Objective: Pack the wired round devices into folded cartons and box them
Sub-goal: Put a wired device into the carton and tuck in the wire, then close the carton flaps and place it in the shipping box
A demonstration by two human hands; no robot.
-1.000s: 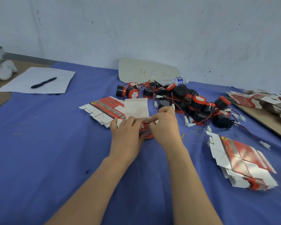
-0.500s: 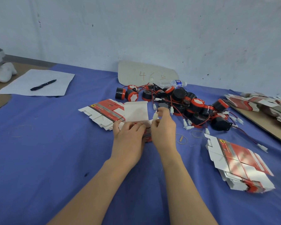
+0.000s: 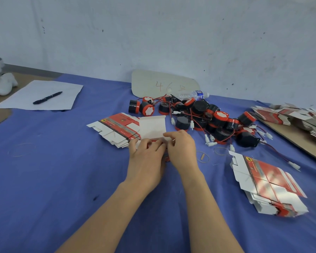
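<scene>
I found both hands together at the middle of the desk (image 3: 53, 179), closed on a single carton (image 3: 152, 127). The left hand (image 3: 146, 159) lay over it with fingers curled round its near part. The right hand (image 3: 182, 150) pinched its edge, touching the left fingertips. Most of the carton's body was hidden beneath the hands, and I could not tell what it held.

A plain white flap rose beyond the fingers, tilted away from me. A sliver of red print showed low between the two hands.

The round devices (image 3: 199, 115) lay heaped just beyond and to the right of the right hand, apart from it. They had black bodies, red rims and red-and-black wires ending in white plugs.

A stack of flat cartons (image 3: 115, 126), white with red and grey print, lay fanned just beyond the left hand, behind the white flap. A second stack (image 3: 266, 181) lay well apart, to the right of the right forearm.
</scene>
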